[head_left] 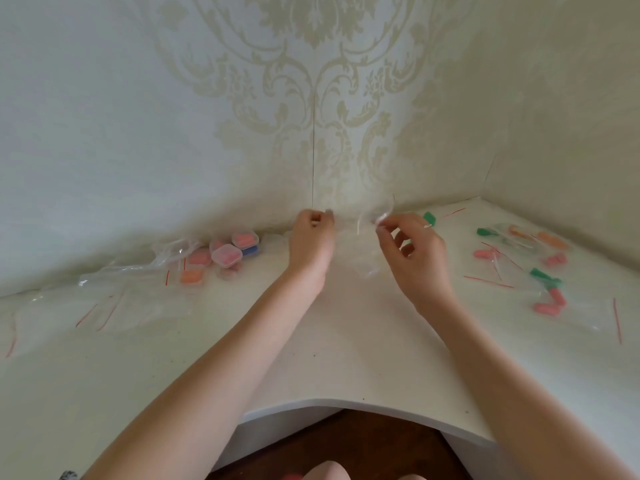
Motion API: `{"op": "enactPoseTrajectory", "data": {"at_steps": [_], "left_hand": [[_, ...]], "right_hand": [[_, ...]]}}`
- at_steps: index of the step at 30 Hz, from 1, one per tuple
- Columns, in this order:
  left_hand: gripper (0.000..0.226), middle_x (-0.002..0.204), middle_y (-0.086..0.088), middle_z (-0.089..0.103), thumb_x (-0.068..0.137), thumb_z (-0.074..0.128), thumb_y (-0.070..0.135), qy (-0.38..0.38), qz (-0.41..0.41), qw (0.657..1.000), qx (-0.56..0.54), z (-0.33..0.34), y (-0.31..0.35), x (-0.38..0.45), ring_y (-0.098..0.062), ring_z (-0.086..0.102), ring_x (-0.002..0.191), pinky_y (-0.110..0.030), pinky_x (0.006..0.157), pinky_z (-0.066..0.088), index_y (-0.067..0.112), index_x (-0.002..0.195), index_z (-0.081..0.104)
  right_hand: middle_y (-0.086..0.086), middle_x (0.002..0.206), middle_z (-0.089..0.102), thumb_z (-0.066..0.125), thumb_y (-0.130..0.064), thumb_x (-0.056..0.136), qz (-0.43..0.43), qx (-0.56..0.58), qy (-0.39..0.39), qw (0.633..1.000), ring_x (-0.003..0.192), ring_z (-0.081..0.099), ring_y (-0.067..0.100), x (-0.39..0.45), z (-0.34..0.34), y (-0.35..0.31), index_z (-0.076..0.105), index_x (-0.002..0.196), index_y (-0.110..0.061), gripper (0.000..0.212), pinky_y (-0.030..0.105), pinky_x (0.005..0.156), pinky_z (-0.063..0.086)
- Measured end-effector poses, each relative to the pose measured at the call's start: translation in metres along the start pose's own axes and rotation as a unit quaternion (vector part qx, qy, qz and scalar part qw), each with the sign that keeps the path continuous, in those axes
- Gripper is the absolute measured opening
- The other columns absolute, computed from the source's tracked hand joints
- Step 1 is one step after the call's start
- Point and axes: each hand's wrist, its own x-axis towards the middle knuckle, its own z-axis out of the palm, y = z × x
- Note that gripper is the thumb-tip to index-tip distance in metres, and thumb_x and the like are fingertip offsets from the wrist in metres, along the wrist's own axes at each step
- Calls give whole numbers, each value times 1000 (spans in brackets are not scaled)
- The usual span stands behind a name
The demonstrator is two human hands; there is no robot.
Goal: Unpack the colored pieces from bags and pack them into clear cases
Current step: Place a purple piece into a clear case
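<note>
Frame centre, near the wall: left hand (311,237) has fingers curled, pinching one edge of a clear bag (363,244); right hand (412,251) pinches the bag's other edge btwn thumb & forefinger, bag stretched between them just above the white table (346,341). Centre-left by the wall: cluster of clear cases (227,254) w/ pink, orange & blue pieces inside, next to a heap of flat bags (114,299) w/ red zip lines. Right side of frame: loose colored pieces (547,268), green, pink & orange, lying among more small bags (588,313).
</note>
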Motion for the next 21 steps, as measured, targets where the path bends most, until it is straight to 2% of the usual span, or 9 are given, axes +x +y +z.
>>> {"op": "enactPoseTrajectory", "data": {"at_steps": [2,5,7,10,14,18,19,21], "left_hand": [[16,64,6,48,93,56,24,50,136,986,85,-17,6,1,-8,43,53,-12,43,30,13,81,54],[12,58,11,48,87,64,24,127,222,953,161,-58,24,4,-5,48,53,-13,48,32,18,78,59],[9,57,8,49,85,65,27,181,218,945,164,-94,34,6,-9,52,51,-20,45,34,21,79,63],[5,64,10,55,83,63,25,259,208,920,208,-159,38,2,-8,51,57,-14,47,35,22,81,66],[10,69,5,60,81,62,19,313,168,911,211,-223,28,-6,-17,57,72,-24,67,40,16,85,70],[22,66,8,50,79,57,7,361,146,900,198,-246,16,-12,-24,56,76,-32,76,48,10,99,67],[24,65,7,47,78,56,3,367,150,896,202,-247,14,-14,-25,54,75,-32,75,47,10,99,65],[25,63,4,45,77,51,-3,360,170,889,227,-244,11,-17,-22,48,65,-21,62,38,10,94,64]], "right_hand": [[-16,84,58,58,-14,91,7,-16,-4,1000,66,49,4,0,-1,4,61,82,-29,18,13,57,36],[-15,84,59,58,-13,90,5,-25,-10,1000,68,50,5,-1,-1,6,68,91,-23,15,13,59,38],[-14,83,59,58,-13,91,12,-22,-6,1000,69,49,4,-1,-2,5,69,92,-21,14,12,60,38],[-13,82,59,57,-12,90,22,-19,-1,1000,69,50,0,-1,-3,6,69,91,-22,15,12,60,38],[-9,82,60,58,-8,88,15,-35,-15,999,69,51,-1,-3,-2,8,67,89,-24,19,10,60,39],[-6,81,60,57,-5,87,21,-49,-28,998,69,51,-3,-5,-4,7,68,89,-23,21,8,60,38],[-4,81,60,57,-4,87,21,-53,-30,998,69,51,-3,-5,-4,7,68,89,-22,21,7,60,38],[-3,80,60,57,-3,87,22,-61,-35,997,69,51,-3,-5,-6,8,69,89,-21,22,7,60,38]]}}
